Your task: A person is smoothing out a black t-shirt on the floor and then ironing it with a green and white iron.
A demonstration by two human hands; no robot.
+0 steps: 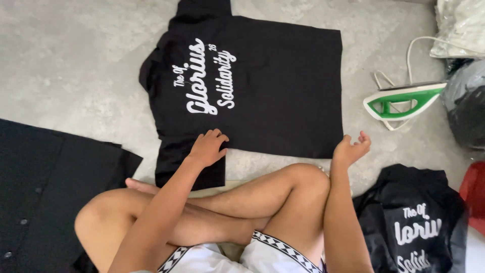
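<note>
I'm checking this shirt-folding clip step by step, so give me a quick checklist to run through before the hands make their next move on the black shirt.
1. Black shirt spread flat on the floor, printed side up: ok.
2. Left hand on the shirt: ok, it rests palm down on the lower edge near the sleeve.
3. Right hand gripping the shirt: not ok, it is at the lower right corner with fingers loosely open and holds nothing.
4. Iron clear of the shirt: ok, it lies on the floor to the right, apart from the cloth.
5. Iron hot or plugged in: cannot tell.
6. Other dark garment on the left clear of the shirt: ok.
</note>
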